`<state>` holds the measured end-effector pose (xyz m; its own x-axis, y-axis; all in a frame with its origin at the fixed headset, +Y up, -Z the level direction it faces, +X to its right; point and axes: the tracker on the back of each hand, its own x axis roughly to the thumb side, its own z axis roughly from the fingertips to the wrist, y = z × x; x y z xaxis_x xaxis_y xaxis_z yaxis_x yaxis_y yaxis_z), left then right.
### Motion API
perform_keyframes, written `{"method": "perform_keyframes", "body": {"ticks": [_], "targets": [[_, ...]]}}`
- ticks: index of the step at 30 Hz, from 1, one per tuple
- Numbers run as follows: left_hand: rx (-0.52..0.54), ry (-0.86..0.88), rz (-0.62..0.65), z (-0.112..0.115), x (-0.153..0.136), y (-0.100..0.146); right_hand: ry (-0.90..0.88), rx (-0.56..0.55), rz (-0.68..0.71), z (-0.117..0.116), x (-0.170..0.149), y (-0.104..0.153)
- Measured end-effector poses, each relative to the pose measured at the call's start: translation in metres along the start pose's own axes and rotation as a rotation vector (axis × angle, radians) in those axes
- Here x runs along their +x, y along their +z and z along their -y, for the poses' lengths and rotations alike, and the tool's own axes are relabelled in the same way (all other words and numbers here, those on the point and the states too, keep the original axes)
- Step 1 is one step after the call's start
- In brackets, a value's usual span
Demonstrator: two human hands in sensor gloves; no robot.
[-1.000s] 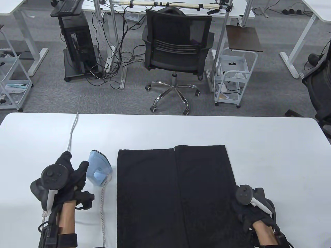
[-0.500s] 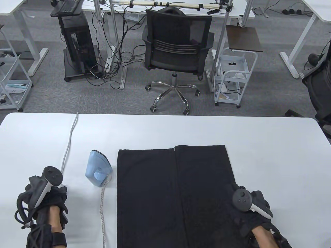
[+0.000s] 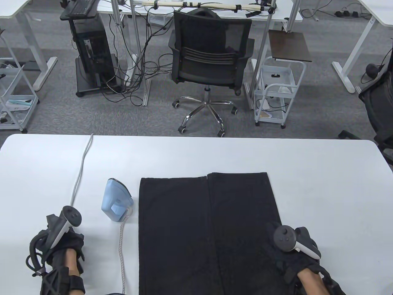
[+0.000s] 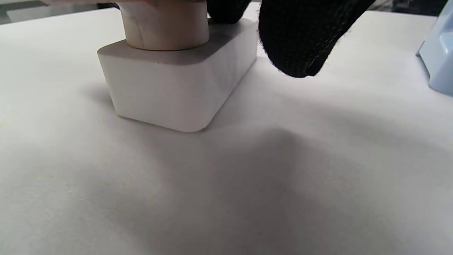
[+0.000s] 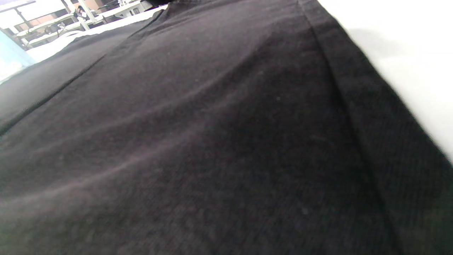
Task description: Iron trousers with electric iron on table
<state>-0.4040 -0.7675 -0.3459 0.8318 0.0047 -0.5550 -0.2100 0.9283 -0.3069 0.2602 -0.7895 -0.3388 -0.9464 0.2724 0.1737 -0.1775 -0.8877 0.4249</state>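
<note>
Apparently the ironing itself is not yet begun. The black trousers point(image 3: 208, 233) lie flat on the white worktop point(image 3: 322, 190), both legs side by side with the hems at the far end. The pale blue iron point(image 3: 116, 199) stands on its heel just beside their left edge, and no hand touches it.

The left hand point(image 3: 66, 245) is low on the worktop, left of the iron, where a grey cable point(image 3: 80, 172) from the far edge ends. In the left wrist view, one gloved fingertip point(image 4: 297, 46) hangs over a white block point(image 4: 177, 88) with a round plug on top. I cannot tell if the fingers grip the plug.

The right hand point(image 3: 291, 258) lies on the outer edge of the right trouser leg. Its fingers are hidden under the tracker, so I cannot tell their state.

I judge the step in hand is to arrange the power. To do it well, seat the plug fully and lead the braided cord point(image 3: 122, 245) away from the cloth. Then take the iron by the handle. The right hand should hold the fabric flat, but stay outside the path of the hot plate.
</note>
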Motion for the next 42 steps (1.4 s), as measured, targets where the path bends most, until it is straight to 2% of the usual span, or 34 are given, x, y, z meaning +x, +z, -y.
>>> {"method": "perform_keyframes", "body": {"ticks": [6, 13, 16, 18, 22, 26, 29, 31, 33, 35, 37, 39, 42], "targets": [[0.011, 0.089, -0.004, 0.001, -0.007, 0.000, -0.006, 0.018, -0.005, -0.002, 0.000, -0.001], [0.010, 0.061, 0.020, 0.001, -0.004, 0.001, 0.006, 0.032, -0.020, -0.006, -0.002, -0.004], [0.082, 0.022, 0.050, -0.002, -0.003, 0.006, 0.020, 0.007, -0.029, -0.002, -0.003, -0.002], [0.131, 0.026, 0.089, -0.011, -0.002, 0.014, 0.013, -0.035, -0.031, 0.004, -0.003, 0.001], [0.275, 0.069, 0.174, -0.052, -0.005, 0.046, 0.014, -0.132, -0.023, 0.022, 0.001, 0.012], [0.500, 0.188, 0.311, -0.106, -0.002, 0.103, 0.003, -0.250, 0.002, 0.050, 0.017, 0.028], [0.637, 0.226, 0.448, -0.131, 0.020, 0.149, -0.031, -0.350, 0.049, 0.073, 0.041, 0.041], [0.689, 0.227, 0.541, -0.137, 0.043, 0.176, -0.037, -0.422, 0.093, 0.086, 0.061, 0.049], [0.732, 0.231, 0.647, -0.134, 0.074, 0.199, -0.053, -0.507, 0.132, 0.093, 0.083, 0.056], [0.738, 0.241, 0.744, -0.121, 0.107, 0.216, -0.056, -0.565, 0.175, 0.094, 0.105, 0.062], [0.722, 0.267, 0.837, -0.098, 0.143, 0.227, -0.069, -0.615, 0.204, 0.087, 0.127, 0.064], [0.670, 0.264, 0.899, -0.069, 0.177, 0.229, -0.039, -0.611, 0.221, 0.074, 0.145, 0.061], [0.585, 0.255, 0.937, -0.023, 0.213, 0.218, -0.005, -0.599, 0.207, 0.058, 0.158, 0.050]]}}
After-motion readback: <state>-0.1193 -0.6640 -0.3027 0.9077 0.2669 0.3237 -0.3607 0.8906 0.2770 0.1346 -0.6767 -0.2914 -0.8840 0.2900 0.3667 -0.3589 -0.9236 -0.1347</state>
